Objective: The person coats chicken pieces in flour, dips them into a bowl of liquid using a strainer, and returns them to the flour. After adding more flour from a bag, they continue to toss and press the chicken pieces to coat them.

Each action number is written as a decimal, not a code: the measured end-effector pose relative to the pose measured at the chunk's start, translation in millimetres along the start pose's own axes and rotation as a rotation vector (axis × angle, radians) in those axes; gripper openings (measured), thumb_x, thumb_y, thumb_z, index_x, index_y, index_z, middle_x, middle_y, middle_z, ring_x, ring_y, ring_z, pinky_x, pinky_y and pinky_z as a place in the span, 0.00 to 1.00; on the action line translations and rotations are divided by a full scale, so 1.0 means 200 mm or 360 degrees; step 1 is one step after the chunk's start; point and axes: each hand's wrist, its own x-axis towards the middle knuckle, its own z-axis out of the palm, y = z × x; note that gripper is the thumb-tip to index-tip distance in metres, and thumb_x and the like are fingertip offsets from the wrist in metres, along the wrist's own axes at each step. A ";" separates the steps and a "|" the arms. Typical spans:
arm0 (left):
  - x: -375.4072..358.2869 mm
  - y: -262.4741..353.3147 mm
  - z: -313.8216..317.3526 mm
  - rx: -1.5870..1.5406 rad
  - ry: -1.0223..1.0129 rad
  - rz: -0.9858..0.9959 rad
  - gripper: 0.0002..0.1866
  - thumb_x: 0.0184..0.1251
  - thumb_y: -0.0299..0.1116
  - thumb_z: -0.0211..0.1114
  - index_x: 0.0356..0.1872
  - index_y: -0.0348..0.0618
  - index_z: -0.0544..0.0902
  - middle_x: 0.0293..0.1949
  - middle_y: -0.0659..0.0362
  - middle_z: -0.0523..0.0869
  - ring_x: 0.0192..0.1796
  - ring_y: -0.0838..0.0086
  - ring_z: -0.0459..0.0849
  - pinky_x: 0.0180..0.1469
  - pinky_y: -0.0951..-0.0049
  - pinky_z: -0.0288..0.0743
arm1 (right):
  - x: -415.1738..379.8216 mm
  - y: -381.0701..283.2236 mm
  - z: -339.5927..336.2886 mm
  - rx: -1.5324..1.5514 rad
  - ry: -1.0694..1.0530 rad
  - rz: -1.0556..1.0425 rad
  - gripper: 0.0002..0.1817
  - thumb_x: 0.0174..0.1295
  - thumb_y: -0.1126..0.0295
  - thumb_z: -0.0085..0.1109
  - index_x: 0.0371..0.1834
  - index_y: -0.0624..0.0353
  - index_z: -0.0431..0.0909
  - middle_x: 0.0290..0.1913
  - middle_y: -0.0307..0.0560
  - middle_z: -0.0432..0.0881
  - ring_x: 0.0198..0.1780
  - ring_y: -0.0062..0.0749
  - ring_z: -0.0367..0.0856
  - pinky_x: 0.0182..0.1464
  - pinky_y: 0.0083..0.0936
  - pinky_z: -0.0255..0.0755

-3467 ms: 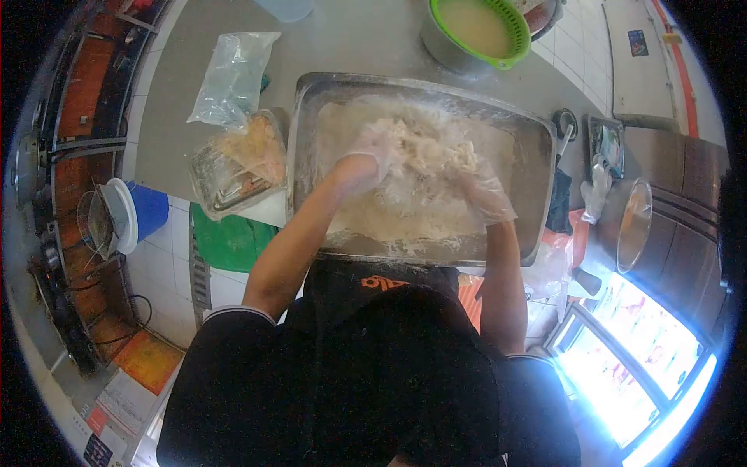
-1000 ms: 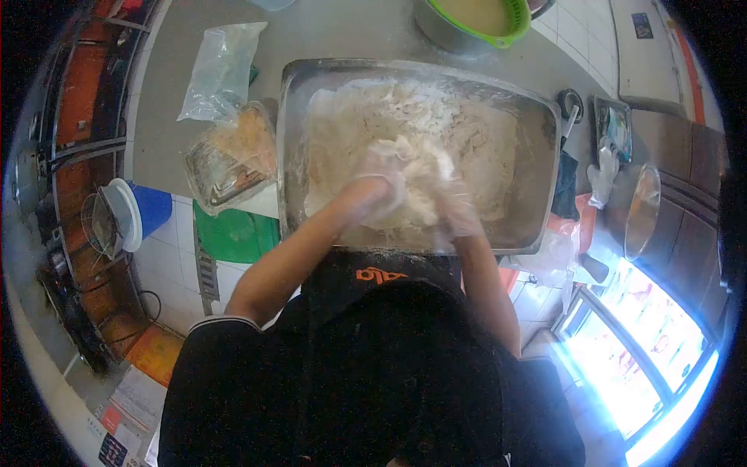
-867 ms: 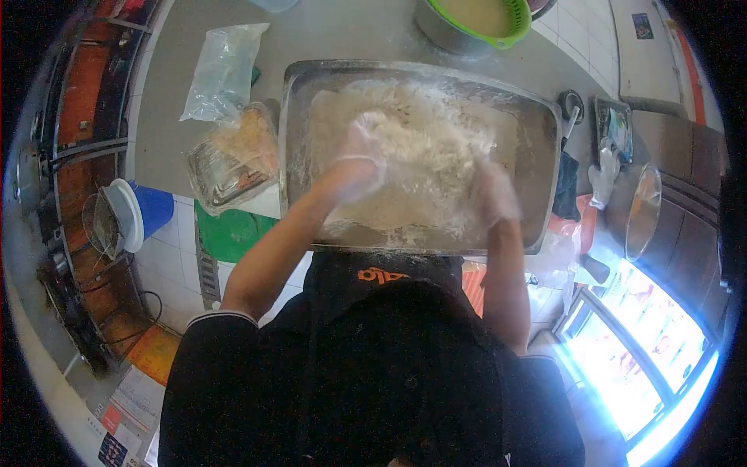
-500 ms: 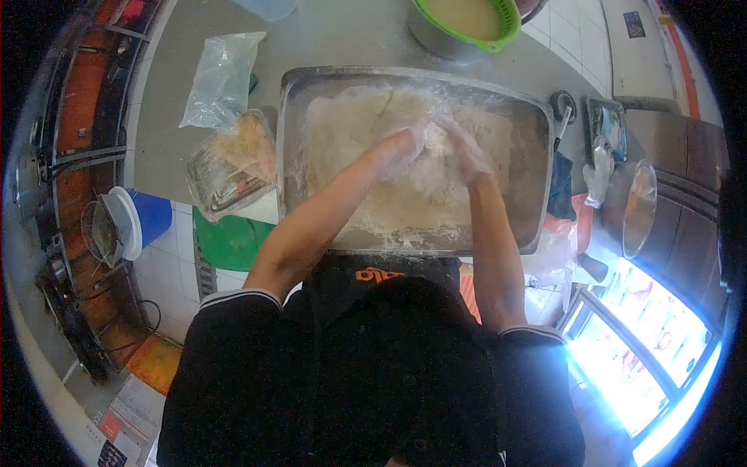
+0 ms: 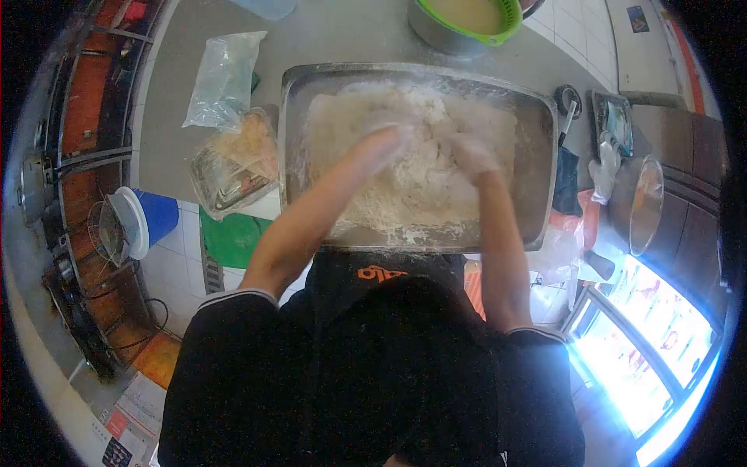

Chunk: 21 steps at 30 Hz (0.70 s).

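Note:
A large metal tray [image 5: 529, 194] lies before me, holding a broad layer of pale flour [image 5: 420, 183]. My left hand [image 5: 395, 131] is over the left middle of the flour, its fingers smeared by motion. Opposite it, my right hand [image 5: 471, 158] is low over the flour, also blurred. Both hands appear to wear thin, clear plastic gloves dusted with flour. Between them the flour is heaped in loose, uneven clumps.
Left of the tray are a clear plastic bag [image 5: 226, 78] and a clear container of pale orange food [image 5: 233, 167]. A green strainer [image 5: 510, 27] sits in a metal pot behind. At right stand a steel bowl [image 5: 644, 206] and a lit display fridge [image 5: 646, 342].
My hands have moved apart from where they were close together over the flour, the left one leftward. More loose flour now shows between them.

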 end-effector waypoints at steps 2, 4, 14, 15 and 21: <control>0.09 -0.01 0.16 0.0303 0.0021 -0.0130 0.25 0.73 0.38 0.68 0.66 0.38 0.78 0.56 0.53 0.86 0.58 0.64 0.85 0.60 0.67 0.80 | 0.03 -0.04 0.19 0.0308 -0.0041 0.0289 0.18 0.70 0.62 0.66 0.58 0.57 0.84 0.53 0.43 0.86 0.54 0.35 0.85 0.56 0.33 0.79; 0.10 -0.03 0.17 0.0312 0.0068 -0.0295 0.26 0.74 0.40 0.66 0.67 0.38 0.77 0.57 0.51 0.86 0.58 0.65 0.85 0.60 0.65 0.79 | -0.04 -0.19 0.15 0.0773 -0.0138 0.0569 0.27 0.70 0.57 0.65 0.67 0.57 0.74 0.64 0.46 0.78 0.63 0.37 0.77 0.63 0.34 0.73; -0.21 0.53 0.15 0.1345 0.0125 -0.0523 0.24 0.78 0.41 0.60 0.64 0.32 0.77 0.48 0.52 0.88 0.47 0.69 0.86 0.47 0.62 0.83 | -0.34 -0.37 -0.44 0.0895 -0.0028 0.0430 0.23 0.70 0.67 0.62 0.67 0.61 0.77 0.55 0.48 0.85 0.54 0.32 0.84 0.52 0.32 0.81; -0.21 0.48 0.13 0.1259 0.0179 -0.0502 0.23 0.76 0.39 0.61 0.63 0.32 0.78 0.49 0.52 0.87 0.48 0.69 0.86 0.47 0.62 0.83 | -0.32 -0.43 -0.39 0.0872 0.0052 0.0448 0.24 0.68 0.68 0.64 0.66 0.62 0.77 0.52 0.47 0.86 0.53 0.31 0.84 0.51 0.32 0.81; -0.09 -0.21 0.01 0.0815 0.0008 -0.0305 0.18 0.78 0.38 0.60 0.57 0.34 0.81 0.44 0.56 0.87 0.41 0.72 0.82 0.49 0.68 0.78 | -0.25 -0.58 0.06 -0.0039 -0.0446 0.0538 0.29 0.68 0.65 0.64 0.70 0.63 0.74 0.52 0.52 0.86 0.57 0.38 0.85 0.62 0.34 0.77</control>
